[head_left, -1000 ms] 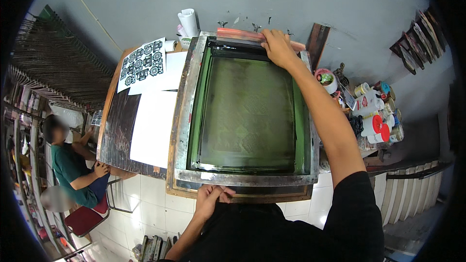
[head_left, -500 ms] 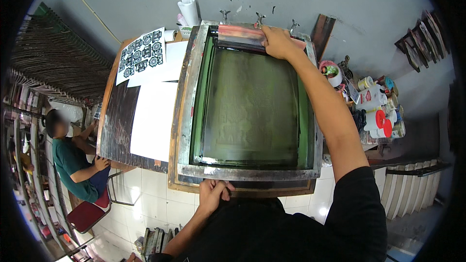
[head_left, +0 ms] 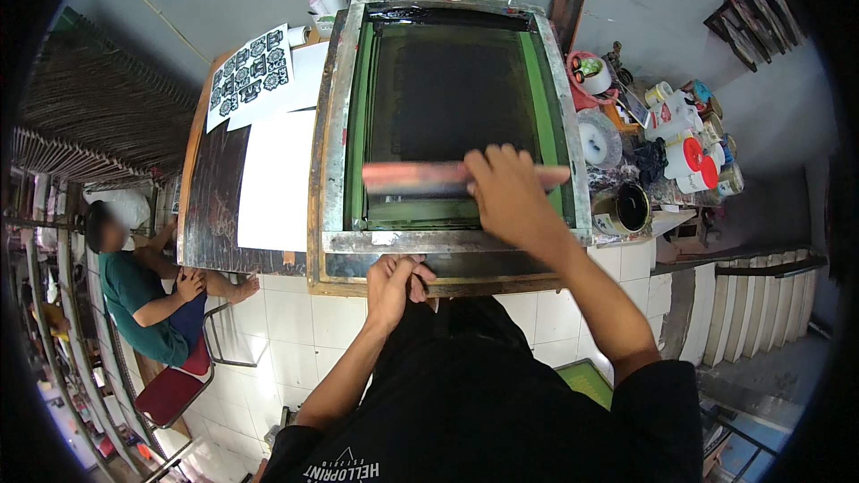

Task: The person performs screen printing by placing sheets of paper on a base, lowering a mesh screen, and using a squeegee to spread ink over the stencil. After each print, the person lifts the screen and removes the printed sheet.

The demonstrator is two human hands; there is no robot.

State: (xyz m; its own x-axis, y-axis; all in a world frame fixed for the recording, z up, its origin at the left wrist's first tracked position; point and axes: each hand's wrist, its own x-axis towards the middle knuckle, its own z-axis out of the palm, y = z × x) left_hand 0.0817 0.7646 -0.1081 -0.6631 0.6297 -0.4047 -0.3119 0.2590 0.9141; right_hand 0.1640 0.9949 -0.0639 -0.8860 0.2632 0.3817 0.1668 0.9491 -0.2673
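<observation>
A screen-printing frame (head_left: 420, 241) with a metal border and green strips along its mesh lies on a wooden board (head_left: 376, 283) before me. My right hand (head_left: 512, 192) is wrapped round the handle of a reddish squeegee (head_left: 412, 177), blurred by motion, across the lower part of the mesh. Beyond the squeegee the mesh (head_left: 456, 94) looks black, with dark ink along the far end. My left hand (head_left: 394, 289) rests at the board's near edge, just below the frame's border. Its fingers are curled; whether they pinch anything is hidden.
White sheets (head_left: 277, 179) and a black-patterned print (head_left: 250, 76) lie on the table at left. On the right stand an ink pot (head_left: 622, 208), a clear bowl (head_left: 599, 139) and several tubs (head_left: 684, 156). A person (head_left: 148, 304) sits at far left near a red chair (head_left: 174, 394).
My right hand has drawn the squeegee from the far end of the frame to near its close end. The mesh has turned from green to black. My left hand stays at the near edge.
</observation>
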